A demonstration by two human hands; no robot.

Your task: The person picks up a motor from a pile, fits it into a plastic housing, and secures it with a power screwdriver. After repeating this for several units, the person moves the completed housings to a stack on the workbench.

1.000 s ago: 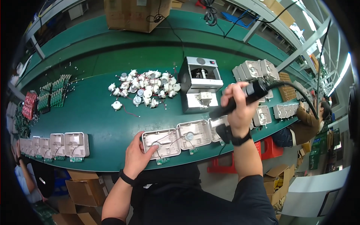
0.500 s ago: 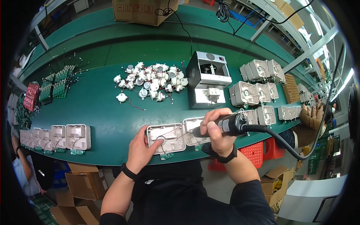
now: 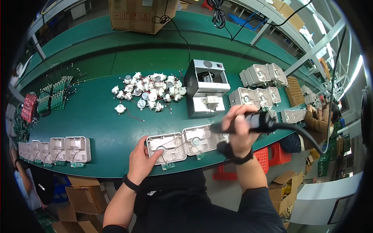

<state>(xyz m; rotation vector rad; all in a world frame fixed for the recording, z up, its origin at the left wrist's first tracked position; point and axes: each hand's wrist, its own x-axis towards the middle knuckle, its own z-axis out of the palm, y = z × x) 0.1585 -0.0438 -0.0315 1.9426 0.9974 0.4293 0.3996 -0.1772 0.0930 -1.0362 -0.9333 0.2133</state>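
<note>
My left hand (image 3: 140, 164) grips the left wall of an open white plastic housing (image 3: 175, 156) at the table's near edge. Its thumb presses on a small round disc part (image 3: 162, 148) inside, and a green circuit board (image 3: 168, 166) hangs on wires over the front rim. A black corded electric screwdriver (image 3: 261, 121) is wrapped in my right hand (image 3: 241, 136), raised to the right of that housing and smeared by motion. Beneath and left of it sits a second white housing (image 3: 200, 140) with a round part inside. The screwdriver's tip cannot be made out.
A pile of white round wired parts (image 3: 149, 91) lies mid-table beside a grey-black machine (image 3: 208, 89). Housings stand in rows at left (image 3: 77, 149) and right (image 3: 258, 75). Green circuit boards (image 3: 58, 95) lie far left. Red stools (image 3: 279, 153) stand below; a co-worker (image 3: 320, 122) sits at right.
My right hand has drawn the screwdriver to the right, away from the left housing, uncovering more of the second one. My left hand keeps its hold; the whole view has shifted slightly.
</note>
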